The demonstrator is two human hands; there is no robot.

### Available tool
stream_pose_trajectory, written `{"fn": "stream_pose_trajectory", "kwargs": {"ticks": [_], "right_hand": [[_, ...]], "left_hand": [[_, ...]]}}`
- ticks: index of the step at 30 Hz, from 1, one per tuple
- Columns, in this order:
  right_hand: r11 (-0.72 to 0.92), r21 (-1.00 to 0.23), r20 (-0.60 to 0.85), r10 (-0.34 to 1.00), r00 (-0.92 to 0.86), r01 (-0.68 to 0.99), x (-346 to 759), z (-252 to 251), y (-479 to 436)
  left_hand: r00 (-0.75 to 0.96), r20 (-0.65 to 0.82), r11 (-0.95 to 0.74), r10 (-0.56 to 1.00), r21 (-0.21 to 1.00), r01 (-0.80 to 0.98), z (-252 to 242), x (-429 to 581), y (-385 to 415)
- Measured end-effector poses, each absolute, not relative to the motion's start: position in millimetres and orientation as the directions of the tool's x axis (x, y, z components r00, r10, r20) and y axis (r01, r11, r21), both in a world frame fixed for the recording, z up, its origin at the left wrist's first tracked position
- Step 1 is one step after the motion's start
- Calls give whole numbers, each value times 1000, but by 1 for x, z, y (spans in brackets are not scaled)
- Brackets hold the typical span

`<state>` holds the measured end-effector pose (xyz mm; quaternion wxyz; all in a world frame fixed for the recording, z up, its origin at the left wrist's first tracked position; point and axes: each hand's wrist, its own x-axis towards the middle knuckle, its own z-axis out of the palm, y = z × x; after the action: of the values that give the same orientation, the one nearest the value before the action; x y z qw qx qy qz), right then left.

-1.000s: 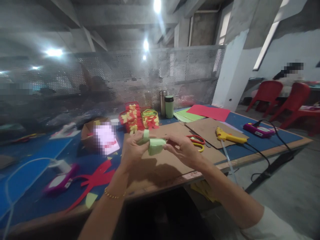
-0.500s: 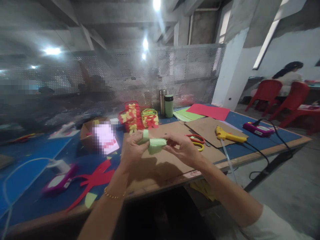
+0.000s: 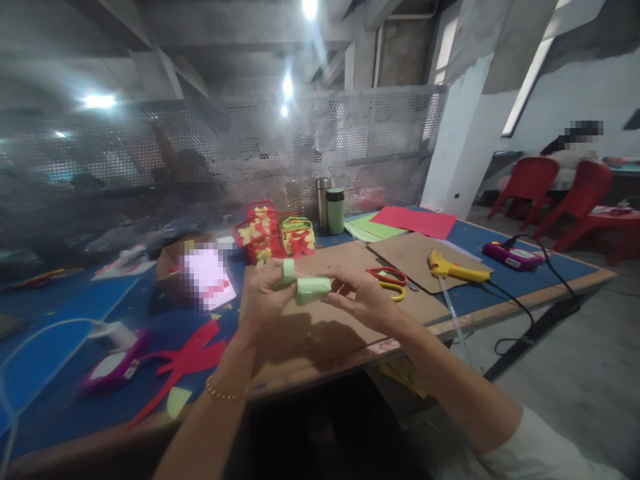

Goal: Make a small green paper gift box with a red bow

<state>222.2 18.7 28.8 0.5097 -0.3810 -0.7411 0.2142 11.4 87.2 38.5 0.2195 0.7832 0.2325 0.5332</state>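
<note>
Both my hands hold one small folded light-green paper piece (image 3: 311, 290) above a brown cardboard sheet (image 3: 320, 327) on the table. My left hand (image 3: 263, 300) is closed on its left end, and a green paper strip wraps one finger. My right hand (image 3: 363, 299) pinches the right end with thumb and fingers.
Red-and-yellow scissors (image 3: 387, 279), a yellow glue gun (image 3: 453, 268) with its black cord, a purple device (image 3: 510, 255), two cups (image 3: 331, 210), stacks of decorated paper boxes (image 3: 273, 233), red and green paper sheets (image 3: 400, 223), a red paper cutout (image 3: 193, 357). Red chairs (image 3: 560, 190) and a seated person are far right.
My hands and the green piece have stayed almost still; the view has shifted slightly, and the right fingers have adjusted a little on the paper.
</note>
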Motion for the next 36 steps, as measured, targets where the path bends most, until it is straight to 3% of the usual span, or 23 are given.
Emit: {"fn": "stream_pose_trajectory", "kwargs": {"ticks": [6, 23, 27, 31, 33, 36], "right_hand": [[638, -620, 630, 752, -195, 456, 218, 26, 19], [683, -549, 720, 679, -143, 481, 217, 24, 16], [662, -548, 727, 680, -101, 511, 218, 22, 18], [610, -540, 750, 662, 2, 580, 220, 17, 24], [584, -520, 765, 643, 35, 623, 220, 15, 26], [562, -465, 789, 613, 32, 684, 219, 13, 28]], "left_hand": [[339, 714, -787, 613, 592, 174, 39, 12, 87], [345, 672, -745, 655, 650, 149, 38, 8, 89], [318, 732, -796, 603, 521, 309, 41, 9, 88], [162, 859, -817, 486, 380, 434, 48, 13, 80], [82, 865, -804, 495, 420, 421, 48, 14, 76], [138, 729, -730, 670, 615, 298, 45, 17, 73]]}}
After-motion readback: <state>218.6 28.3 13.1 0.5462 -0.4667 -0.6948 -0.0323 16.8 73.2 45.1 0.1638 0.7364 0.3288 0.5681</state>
